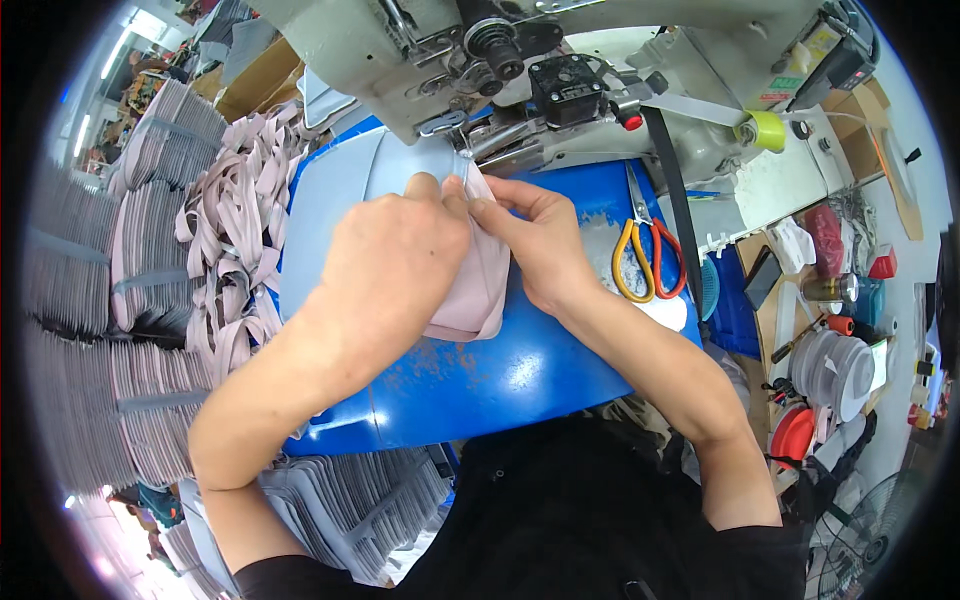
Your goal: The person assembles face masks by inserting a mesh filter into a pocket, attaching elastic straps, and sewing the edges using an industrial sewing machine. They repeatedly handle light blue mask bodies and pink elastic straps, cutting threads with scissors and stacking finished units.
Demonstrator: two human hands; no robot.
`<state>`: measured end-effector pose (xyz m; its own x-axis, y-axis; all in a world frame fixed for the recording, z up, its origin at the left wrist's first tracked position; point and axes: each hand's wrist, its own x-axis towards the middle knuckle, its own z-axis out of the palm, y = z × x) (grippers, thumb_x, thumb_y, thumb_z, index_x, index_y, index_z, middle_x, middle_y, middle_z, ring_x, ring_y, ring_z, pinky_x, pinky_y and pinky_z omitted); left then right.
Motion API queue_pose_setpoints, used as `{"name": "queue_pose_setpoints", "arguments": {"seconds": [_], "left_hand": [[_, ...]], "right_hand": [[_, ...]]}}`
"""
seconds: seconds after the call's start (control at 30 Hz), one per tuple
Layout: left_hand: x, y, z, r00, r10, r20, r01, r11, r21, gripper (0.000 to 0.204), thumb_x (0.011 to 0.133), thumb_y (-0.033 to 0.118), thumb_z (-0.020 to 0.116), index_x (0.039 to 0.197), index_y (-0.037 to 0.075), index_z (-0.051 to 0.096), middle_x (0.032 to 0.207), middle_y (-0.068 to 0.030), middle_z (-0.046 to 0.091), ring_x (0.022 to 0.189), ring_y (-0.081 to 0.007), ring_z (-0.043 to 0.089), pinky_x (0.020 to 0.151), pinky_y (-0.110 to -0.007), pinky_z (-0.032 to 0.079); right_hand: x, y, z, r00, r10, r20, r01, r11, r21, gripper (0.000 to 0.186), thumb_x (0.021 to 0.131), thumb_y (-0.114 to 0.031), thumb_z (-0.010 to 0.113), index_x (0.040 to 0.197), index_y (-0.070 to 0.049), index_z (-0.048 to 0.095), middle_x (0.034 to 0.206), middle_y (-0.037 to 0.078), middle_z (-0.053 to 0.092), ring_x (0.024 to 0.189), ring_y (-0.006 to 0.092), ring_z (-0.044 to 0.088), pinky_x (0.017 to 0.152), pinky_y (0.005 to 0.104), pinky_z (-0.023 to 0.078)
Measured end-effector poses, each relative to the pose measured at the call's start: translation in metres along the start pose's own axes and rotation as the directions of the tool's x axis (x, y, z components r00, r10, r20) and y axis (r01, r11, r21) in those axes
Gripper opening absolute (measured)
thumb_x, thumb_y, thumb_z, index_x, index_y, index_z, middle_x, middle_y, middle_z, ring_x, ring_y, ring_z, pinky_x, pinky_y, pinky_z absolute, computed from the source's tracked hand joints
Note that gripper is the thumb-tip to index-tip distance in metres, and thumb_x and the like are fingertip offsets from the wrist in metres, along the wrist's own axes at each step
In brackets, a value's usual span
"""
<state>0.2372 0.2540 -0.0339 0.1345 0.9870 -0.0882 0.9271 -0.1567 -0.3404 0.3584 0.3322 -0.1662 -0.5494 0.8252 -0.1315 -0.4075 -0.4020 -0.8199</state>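
A pale blue panel [330,175] with a pink fabric piece [467,305] along its right side lies under the sewing machine's head [445,125]. My left hand [400,250] is closed on the work, fingers curled near the seam between blue and pink, just below the needle area, which is partly hidden. My right hand [535,235] pinches the pink fabric's upper right edge, thumb beside my left fingertips. Both hands rest over the blue work surface [520,370].
Scissors [650,265] with yellow and red handles lie right of the work. Tangled pink strips [235,255] and stacked grey pieces [75,400] fill the left side; more stacks [370,500] sit below the surface. A cluttered bench [790,290] stands at right, with a fan [870,530] below it.
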Motion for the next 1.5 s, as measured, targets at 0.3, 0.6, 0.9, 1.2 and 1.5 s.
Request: {"name": "queue_pose_setpoints", "arguments": {"seconds": [0.3,0.6,0.9,1.2,1.5], "left_hand": [[0.012,0.026,0.008,0.991,-0.126,-0.037,0.123,0.989,-0.08,0.054,0.083,0.003,0.069,0.135,-0.011,0.059,0.098,-0.0185,0.069,0.075,-0.0324,0.076,0.065,-0.04,0.061],[0.021,0.041,0.015,0.967,-0.213,-0.141,0.175,0.955,-0.242,0.039,0.089,0.002,0.062,0.124,-0.014,0.06,0.093,-0.0242,0.071,0.077,-0.0393,0.075,0.066,-0.045,0.061],[0.025,0.028,0.032,0.917,-0.302,-0.261,0.081,0.781,-0.619,0.037,0.083,-0.002,0.064,0.118,-0.01,0.056,0.103,-0.0301,0.068,0.096,-0.0489,0.07,0.08,-0.055,0.056],[-0.038,0.055,0.057,0.715,-0.193,-0.672,-0.164,0.888,-0.43,0.026,0.069,-0.003,0.081,0.094,0.002,0.074,0.115,-0.0094,0.075,0.081,-0.0233,0.068,0.069,-0.035,0.058],[-0.02,0.058,0.067,0.735,-0.123,-0.667,-0.244,0.869,-0.43,0.034,0.067,-0.008,0.078,0.098,0.002,0.073,0.113,-0.0088,0.078,0.081,-0.0258,0.069,0.07,-0.036,0.058]], "right_hand": [[0.002,0.001,-0.003,1.0,-0.008,0.007,0.008,0.999,-0.039,0.034,0.096,-0.009,0.077,0.128,0.002,0.075,0.1,0.003,0.072,0.084,0.0069,0.064,0.071,0.0233,0.053],[0.0,0.002,-0.004,0.999,-0.047,0.026,0.049,0.998,-0.05,0.033,0.098,-0.011,0.077,0.128,0.001,0.075,0.103,0.005,0.074,0.082,0.0057,0.065,0.07,0.0227,0.053],[0.011,0.009,-0.012,0.974,-0.211,0.077,0.222,0.956,-0.19,0.032,0.091,-0.006,0.074,0.122,0.001,0.076,0.104,0.01,0.076,0.084,0.0136,0.071,0.075,0.0283,0.057],[-0.054,-0.006,-0.037,0.968,-0.227,0.108,0.246,0.76,-0.602,0.034,0.086,-0.004,0.073,0.119,-0.003,0.078,0.105,0.006,0.064,0.086,0.0152,0.068,0.067,0.0288,0.057],[-0.052,-0.008,-0.024,0.998,0.06,0.011,-0.058,0.989,-0.134,0.021,0.097,-0.006,0.072,0.115,0.001,0.079,0.105,0.005,0.065,0.083,0.0104,0.069,0.063,0.0235,0.062]]}}
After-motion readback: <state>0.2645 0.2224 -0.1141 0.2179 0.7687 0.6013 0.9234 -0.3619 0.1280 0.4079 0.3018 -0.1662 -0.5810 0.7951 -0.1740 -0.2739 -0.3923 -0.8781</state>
